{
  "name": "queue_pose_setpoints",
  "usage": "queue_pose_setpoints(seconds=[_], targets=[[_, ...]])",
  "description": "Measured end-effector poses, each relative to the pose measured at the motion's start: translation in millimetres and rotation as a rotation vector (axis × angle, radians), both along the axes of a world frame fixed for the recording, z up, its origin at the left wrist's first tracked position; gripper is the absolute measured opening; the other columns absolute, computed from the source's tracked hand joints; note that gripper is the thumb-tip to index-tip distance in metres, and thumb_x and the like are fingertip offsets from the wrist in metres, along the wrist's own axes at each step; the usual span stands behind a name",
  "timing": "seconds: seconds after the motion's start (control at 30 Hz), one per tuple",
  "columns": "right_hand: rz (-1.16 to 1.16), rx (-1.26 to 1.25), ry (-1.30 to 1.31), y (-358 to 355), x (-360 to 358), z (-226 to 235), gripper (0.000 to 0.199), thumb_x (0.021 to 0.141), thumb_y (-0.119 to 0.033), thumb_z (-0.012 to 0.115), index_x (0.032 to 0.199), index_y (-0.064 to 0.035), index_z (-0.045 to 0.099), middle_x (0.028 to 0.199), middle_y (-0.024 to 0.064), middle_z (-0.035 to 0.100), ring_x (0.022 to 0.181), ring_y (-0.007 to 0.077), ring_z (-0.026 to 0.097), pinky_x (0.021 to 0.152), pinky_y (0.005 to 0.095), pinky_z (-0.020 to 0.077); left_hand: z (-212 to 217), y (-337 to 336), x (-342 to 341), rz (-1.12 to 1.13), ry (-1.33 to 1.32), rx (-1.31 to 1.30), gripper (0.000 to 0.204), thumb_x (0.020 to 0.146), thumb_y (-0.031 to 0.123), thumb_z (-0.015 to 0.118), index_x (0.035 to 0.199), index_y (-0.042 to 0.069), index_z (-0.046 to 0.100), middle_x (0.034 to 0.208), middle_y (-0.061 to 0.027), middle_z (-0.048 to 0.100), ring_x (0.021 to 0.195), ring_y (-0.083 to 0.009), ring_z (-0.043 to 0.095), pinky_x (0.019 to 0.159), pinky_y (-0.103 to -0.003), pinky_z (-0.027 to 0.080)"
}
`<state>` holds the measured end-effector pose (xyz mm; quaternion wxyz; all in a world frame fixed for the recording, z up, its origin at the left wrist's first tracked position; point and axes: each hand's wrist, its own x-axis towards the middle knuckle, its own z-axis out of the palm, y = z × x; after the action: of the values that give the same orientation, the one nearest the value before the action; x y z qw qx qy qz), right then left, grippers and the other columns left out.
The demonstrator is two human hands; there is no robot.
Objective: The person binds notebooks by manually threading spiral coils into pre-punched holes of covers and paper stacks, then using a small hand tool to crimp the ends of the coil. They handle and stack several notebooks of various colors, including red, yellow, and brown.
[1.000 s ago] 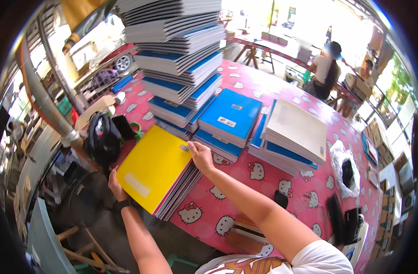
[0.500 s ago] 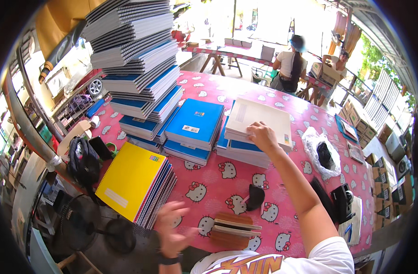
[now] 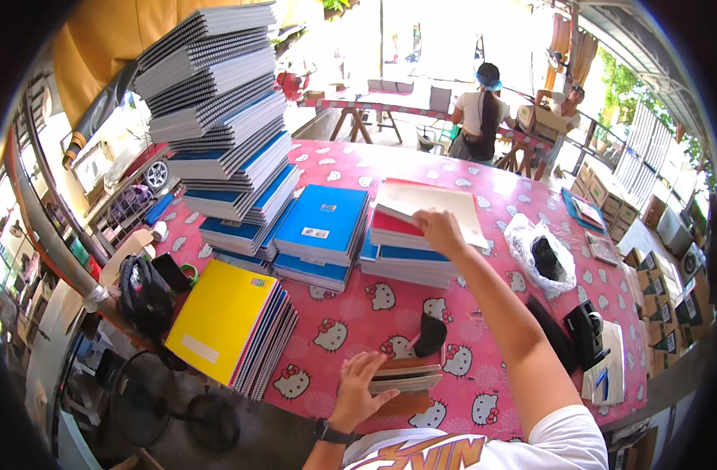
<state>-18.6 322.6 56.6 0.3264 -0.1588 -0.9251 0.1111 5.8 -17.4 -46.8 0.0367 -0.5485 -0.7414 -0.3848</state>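
My right hand [image 3: 440, 233] pinches the near left edge of a cream sheet or cover [image 3: 441, 205]. Its left side is lifted, showing a red-covered notebook [image 3: 391, 222] beneath. Under that lie blue-covered notebooks [image 3: 409, 254]. Near the front edge of the table, my left hand [image 3: 360, 395] has its fingers and thumb around the left end of a brown wooden block [image 3: 409, 403] with upright slats [image 3: 409, 382]. A stack of spiral notebooks topped by a yellow one [image 3: 221, 317] stands to the left. Blue notebooks [image 3: 325, 219] are piled between it and my right hand.
A tall, leaning notebook stack [image 3: 225, 125] rises at the far left. A dark pad-like object [image 3: 430, 335] lies mid-table. On the right are a white plastic bag [image 3: 523, 243] and a black device [image 3: 583, 333]. Two people [image 3: 480, 117] stand beyond, one holding a carton [image 3: 543, 121].
My left hand has come down and right onto the wooden block. My right hand has lifted the cream cover's left side, uncovering red beneath. The whole view has shifted slightly.
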Motion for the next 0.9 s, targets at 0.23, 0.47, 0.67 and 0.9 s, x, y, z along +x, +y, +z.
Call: queue_pose_setpoints(seconds=[0.23,0.47,0.67,0.9], targets=[[0.750,0.068,-0.156,-162,129,-27,0.040,0.067,-0.004,0.058,0.106,-0.0133,0.061,0.097,0.0009,0.064,0.085,0.0224,0.057,0.082,0.0326,0.0459,10,-24,-52,-0.438,-1.606,0.769,0.079,0.094,0.045,0.042,0.146,0.003,0.001,0.137,-0.0159,0.040,0.123,-0.0270,0.044,0.099,-0.038,0.039],[0.636,-0.259,-0.104,-203,180,-83,0.023,0.075,-0.011,0.067,0.098,-0.0124,0.066,0.102,-0.0005,0.065,0.087,0.0163,0.058,0.077,0.0312,0.0475,-3,-43,-64,0.089,-1.494,0.373,0.086,0.088,0.005,0.056,0.144,0.000,-0.009,0.117,-0.0177,0.054,0.101,-0.0205,0.058,0.089,-0.031,0.047],[0.565,-0.453,0.018,-200,194,-93,0.030,0.069,-0.017,0.075,0.098,-0.0108,0.066,0.110,0.0047,0.063,0.098,0.0253,0.058,0.086,0.0344,0.0459,-20,-23,-44,0.137,-1.371,0.376,0.030,0.085,-0.003,0.057,0.114,-0.003,0.050,0.109,-0.0113,0.061,0.098,-0.0179,0.059,0.088,-0.031,0.046],[-0.043,-0.995,0.452,-133,227,-91,0.033,0.073,-0.008,0.075,0.105,-0.0073,0.066,0.109,0.0060,0.064,0.104,0.0160,0.056,0.089,0.0325,0.0451,49,-24,-41,-0.224,-0.910,0.653,0.028,0.086,0.005,0.063,0.111,0.003,0.050,0.104,-0.0083,0.060,0.097,-0.0154,0.057,0.089,-0.031,0.043]])
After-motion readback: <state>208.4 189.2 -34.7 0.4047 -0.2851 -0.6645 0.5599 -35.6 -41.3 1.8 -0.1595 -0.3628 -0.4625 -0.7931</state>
